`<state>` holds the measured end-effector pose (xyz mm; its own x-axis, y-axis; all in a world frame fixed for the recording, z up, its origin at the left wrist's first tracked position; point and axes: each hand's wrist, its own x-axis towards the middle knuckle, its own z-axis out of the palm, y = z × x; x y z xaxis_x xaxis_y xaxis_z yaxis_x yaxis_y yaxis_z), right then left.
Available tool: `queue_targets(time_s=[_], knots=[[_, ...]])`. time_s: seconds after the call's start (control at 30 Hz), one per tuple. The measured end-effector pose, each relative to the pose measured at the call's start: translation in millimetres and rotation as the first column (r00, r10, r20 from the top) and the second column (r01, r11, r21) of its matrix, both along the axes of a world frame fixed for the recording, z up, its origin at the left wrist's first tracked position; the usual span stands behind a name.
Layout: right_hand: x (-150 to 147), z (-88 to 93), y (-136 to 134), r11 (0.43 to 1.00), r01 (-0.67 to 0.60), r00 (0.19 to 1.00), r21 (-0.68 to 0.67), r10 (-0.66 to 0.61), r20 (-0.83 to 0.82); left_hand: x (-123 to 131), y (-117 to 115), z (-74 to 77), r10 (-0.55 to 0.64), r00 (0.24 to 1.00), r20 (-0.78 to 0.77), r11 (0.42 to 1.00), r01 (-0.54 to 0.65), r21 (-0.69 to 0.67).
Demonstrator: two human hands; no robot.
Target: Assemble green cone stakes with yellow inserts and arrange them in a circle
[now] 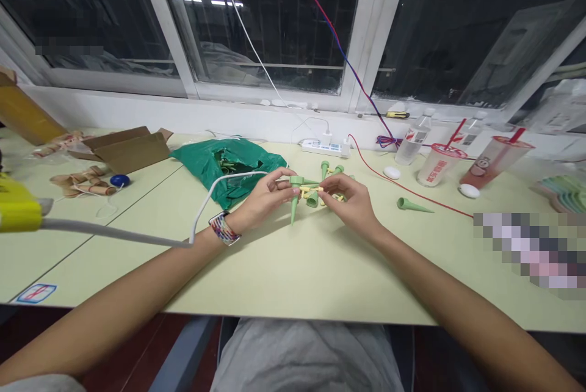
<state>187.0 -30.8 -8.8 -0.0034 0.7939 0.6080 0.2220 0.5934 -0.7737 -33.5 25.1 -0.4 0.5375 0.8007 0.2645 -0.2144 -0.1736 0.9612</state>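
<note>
My left hand (268,196) pinches a green plastic spike (293,209), its pointed tip aimed down toward the pale green table (293,270). My right hand (348,201) has its fingertips on a small yellow plastic fitting (311,188) between the hands, and the fitting seems joined to the spike's upper end. Several more green spikes (326,169) lie just beyond my right fingers. One loose spike (412,204) rests further right. A green plastic bag (224,166) with green pieces inside lies behind my left hand. A multicoloured beaded band (224,228) circles my left wrist.
A yellow tool (18,209) with a grey cable enters at the left. A cardboard box (128,149), tan strips and a blue roll (119,181) sit left. A power strip (323,148), red wire (403,184), bottles (414,141) and plastic cups (497,161) line the window side.
</note>
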Motion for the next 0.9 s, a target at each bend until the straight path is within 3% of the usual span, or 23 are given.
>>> queue_targets(time_s=[0.4, 0.5, 0.63, 0.7, 0.9], knots=[[-8, 1.5, -14, 0.976, 0.007, 0.959, 0.219, -0.069, 0.276, 3, -14, 2.1, 0.066, 0.986, -0.152, 0.994, -0.050, 0.102], [-11, -0.2, -15, 0.984, 0.016, 0.963, 0.177, -0.062, 0.262, 5, -19, 3.2, 0.102, 0.978, -0.182, 0.987, -0.076, 0.145], [-9, -2.1, -14, 0.999, 0.013, 0.974, -0.052, -0.001, 0.225, 5, -21, 3.5, 0.108, 0.982, -0.156, 0.987, -0.087, 0.137], [-6, -2.5, -12, 0.995, -0.010, 0.977, -0.103, 0.032, 0.211, 5, -20, 2.6, 0.098, 0.984, -0.150, 0.989, -0.080, 0.120], [-4, -1.2, -11, 0.997, -0.069, 0.978, 0.036, 0.060, 0.198, 3, -19, -0.2, 0.091, 0.984, -0.154, 0.990, -0.073, 0.119]])
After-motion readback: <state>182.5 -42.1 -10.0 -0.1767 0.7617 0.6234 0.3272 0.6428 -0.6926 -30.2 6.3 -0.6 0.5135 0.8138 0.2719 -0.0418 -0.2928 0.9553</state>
